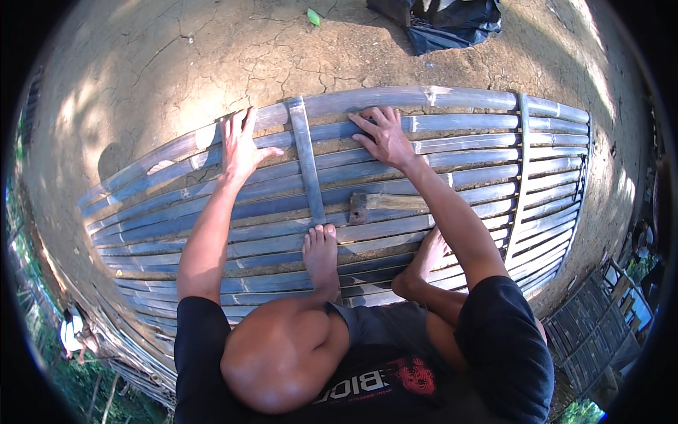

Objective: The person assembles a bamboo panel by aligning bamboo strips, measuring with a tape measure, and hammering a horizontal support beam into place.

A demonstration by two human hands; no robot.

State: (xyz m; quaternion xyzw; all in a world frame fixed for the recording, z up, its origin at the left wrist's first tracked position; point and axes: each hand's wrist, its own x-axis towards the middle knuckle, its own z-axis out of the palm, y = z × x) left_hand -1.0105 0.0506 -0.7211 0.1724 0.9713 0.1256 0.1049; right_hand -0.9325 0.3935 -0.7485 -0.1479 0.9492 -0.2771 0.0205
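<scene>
A panel of split bamboo slats (395, 131) lies on the ground before me, with narrow cross strips (305, 145) over the slats. My left hand (240, 147) rests on the far slats, left of the middle cross strip, its fingers spread and its thumb pointing right. My right hand (387, 138) lies on the far slats to the right of that strip, thumb and fingers apart. Nothing shows held in either hand. A short wooden piece (392, 202) with a dark, squared left end lies on the slats below my right hand.
My bare left foot (321, 247) presses on the panel at the near end of the middle cross strip; my other foot (431, 258) is to its right. Beyond lie cracked earth (261, 49) and a black plastic bag (452, 28). Another person (73, 332) is far left.
</scene>
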